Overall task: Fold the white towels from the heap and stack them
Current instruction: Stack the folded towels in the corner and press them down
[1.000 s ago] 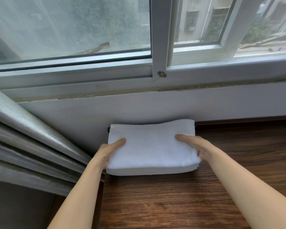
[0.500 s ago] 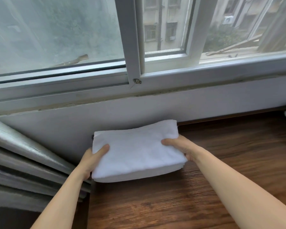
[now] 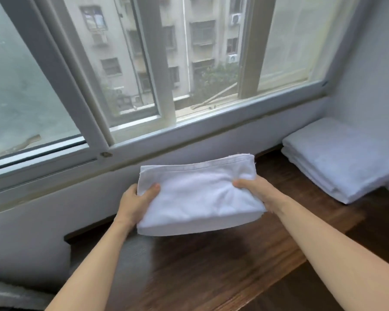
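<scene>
While the folded white towel hangs in the air above the dark wooden surface, I hold it by its two short ends, level and a little bowed, with the stitched hem edge on the far side toward the wall. My left hand grips the left end, thumb curled over the top face and the other fingers hidden beneath the cloth. My right hand grips the right end the same way, thumb pressed into the top so that the fabric puckers into creases around it, the remaining fingers tucked underneath out of sight. Nothing of the towel touches the wood; its near edge shows several layers stacked one on another, and a faint shadow lies on the boards below it. Off to my right, well apart from what I hold, a stack of folded white towels sits on the same wooden surface, pushed into the corner against the pale wall. Behind the towel runs the low wall under the window sill, and above that the white window frame, with an apartment building and some greenery visible through the glass.
</scene>
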The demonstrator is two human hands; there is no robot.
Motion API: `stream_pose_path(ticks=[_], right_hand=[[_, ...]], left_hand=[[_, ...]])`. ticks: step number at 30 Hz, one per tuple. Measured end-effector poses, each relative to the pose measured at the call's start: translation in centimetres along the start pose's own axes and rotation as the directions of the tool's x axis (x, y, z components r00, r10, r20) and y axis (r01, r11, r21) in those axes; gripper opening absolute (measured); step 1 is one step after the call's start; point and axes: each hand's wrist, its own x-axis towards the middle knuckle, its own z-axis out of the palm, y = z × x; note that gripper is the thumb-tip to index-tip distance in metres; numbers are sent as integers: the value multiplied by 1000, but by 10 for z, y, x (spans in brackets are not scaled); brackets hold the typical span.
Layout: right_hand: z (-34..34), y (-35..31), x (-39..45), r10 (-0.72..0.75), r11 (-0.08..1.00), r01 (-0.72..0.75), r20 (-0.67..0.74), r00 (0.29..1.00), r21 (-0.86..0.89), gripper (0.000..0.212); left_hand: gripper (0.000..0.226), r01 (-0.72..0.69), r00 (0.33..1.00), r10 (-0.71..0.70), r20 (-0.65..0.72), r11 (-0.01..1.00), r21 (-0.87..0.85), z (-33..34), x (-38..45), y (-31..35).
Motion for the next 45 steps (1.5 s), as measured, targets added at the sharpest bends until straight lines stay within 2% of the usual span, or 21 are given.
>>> stream_pose_path(ticks=[4,10,13,18,22,26,30,34,38,42,45], right_hand=[[-74,-25,-29,-28,996,39,-133,991,81,43],[-184,-48,-61,-32,984,80,-282,959,162,38],[-242,-53,-63,-21,977,87,-320,947,194,41],[-327,-61,-56,-10,963,110,-374,928,246,62],[-378,-70,-48,-14,941,167,-459,888,295,57],[-413,-71,-34,15,916,197,-520,854,350,55],[-434,-65,-17,76,879,186,-515,854,439,57],[-452,-52,7,163,838,161,-520,838,521,63],[-469,-36,34,247,797,167,-566,787,580,68],[-480,-26,57,321,743,169,-566,759,647,59],[-487,-14,77,372,709,181,-579,726,682,65]], left_hand=[[62,-60,992,57,114,998,22,62,10,59],[43,-136,950,131,283,991,0,175,19,148],[34,-181,923,170,345,984,-2,234,23,189],[37,-197,892,150,427,978,68,324,47,247],[36,-214,853,143,502,973,86,387,65,287],[35,-205,828,127,546,975,85,441,89,321],[31,-200,797,103,595,975,99,487,117,339],[33,-210,757,65,650,966,148,537,156,338],[40,-217,713,15,701,956,200,596,198,333],[44,-218,703,-19,711,946,241,647,232,327],[44,-220,693,-39,720,939,264,678,248,325]])
